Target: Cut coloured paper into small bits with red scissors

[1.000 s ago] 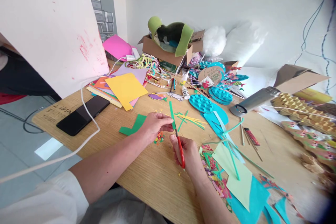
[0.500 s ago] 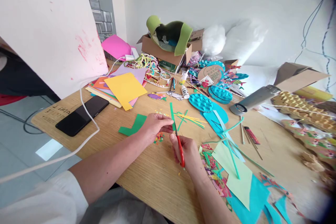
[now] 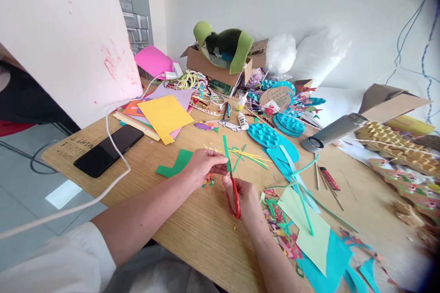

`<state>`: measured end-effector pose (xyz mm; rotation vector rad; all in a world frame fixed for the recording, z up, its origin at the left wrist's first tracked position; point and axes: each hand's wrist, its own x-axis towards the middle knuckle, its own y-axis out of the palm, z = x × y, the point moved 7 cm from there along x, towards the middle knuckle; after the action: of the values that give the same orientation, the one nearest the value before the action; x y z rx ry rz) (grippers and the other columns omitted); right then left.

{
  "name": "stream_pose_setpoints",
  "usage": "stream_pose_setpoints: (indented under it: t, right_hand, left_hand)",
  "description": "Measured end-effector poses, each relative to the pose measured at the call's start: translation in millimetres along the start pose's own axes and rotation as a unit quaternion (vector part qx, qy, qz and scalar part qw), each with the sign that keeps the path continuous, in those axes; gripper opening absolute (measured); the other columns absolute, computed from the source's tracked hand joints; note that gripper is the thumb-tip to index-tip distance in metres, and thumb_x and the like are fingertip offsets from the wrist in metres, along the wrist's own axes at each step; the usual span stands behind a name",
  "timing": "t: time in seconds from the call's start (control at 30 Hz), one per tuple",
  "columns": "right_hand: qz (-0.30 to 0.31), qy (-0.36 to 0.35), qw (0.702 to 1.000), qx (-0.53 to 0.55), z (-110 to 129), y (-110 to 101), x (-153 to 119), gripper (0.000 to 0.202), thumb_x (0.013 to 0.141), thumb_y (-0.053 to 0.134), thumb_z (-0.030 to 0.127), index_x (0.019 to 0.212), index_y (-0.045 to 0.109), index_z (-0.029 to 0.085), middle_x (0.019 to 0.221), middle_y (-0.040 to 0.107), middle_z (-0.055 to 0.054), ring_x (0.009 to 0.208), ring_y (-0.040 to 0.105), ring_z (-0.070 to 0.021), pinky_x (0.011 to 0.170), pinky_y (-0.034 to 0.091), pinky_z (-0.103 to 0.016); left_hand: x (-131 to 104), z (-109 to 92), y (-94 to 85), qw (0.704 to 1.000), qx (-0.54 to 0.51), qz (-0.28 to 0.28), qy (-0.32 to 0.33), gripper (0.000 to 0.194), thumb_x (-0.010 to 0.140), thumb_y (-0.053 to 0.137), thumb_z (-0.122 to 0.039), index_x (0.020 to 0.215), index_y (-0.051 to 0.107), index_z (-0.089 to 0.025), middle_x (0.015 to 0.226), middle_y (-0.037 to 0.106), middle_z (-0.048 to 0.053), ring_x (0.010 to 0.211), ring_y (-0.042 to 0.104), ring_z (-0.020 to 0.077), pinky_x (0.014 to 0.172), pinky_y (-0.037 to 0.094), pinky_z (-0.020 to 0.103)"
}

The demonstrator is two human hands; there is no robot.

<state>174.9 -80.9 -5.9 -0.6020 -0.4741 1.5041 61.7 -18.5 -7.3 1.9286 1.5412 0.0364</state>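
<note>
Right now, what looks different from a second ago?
The narrow green paper strip in the left hand has shifted slightly toward the person. The red plastic scissor handles in the right hand moved slightly left. Nothing was grasped or released; the flat black phone stayed put.

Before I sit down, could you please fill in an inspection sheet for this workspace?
Surface: wooden table, handwriting near its left corner.
Things in hand: green strip at the blades of red-handled scissors.
Clutter: paper scraps, yellow sheet on a stack, grey flask.
Hands: left hand pinches the strip; right hand holds the scissors.
Cables: white cable crosses the phone.
Surroundings: red-marked white panel at left; pale wall behind.
</note>
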Motion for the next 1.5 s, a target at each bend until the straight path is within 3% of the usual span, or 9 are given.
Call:
stream_pose_setpoints:
  t: [1.5]
  right_hand:
    - [-0.015, 0.001, 1.000, 0.010, 0.6, -2.9, -0.6, 0.063, 0.081, 0.038, 0.073, 0.053, 0.046, 0.016, 0.045, 0.043, 0.000, 0.040, 0.037, -0.0094, 0.037, 0.024, -0.018]
  left_hand:
    - [-2.0, 4.6, 4.7, 0.999, 0.019, 0.022, -0.018, 0.021, 0.049, 0.079, -0.019, 0.061, 0.066, -0.009, 0.056, 0.065, 0.006, 0.052, 0.062, 0.0141, 0.055, 0.048, 0.024]
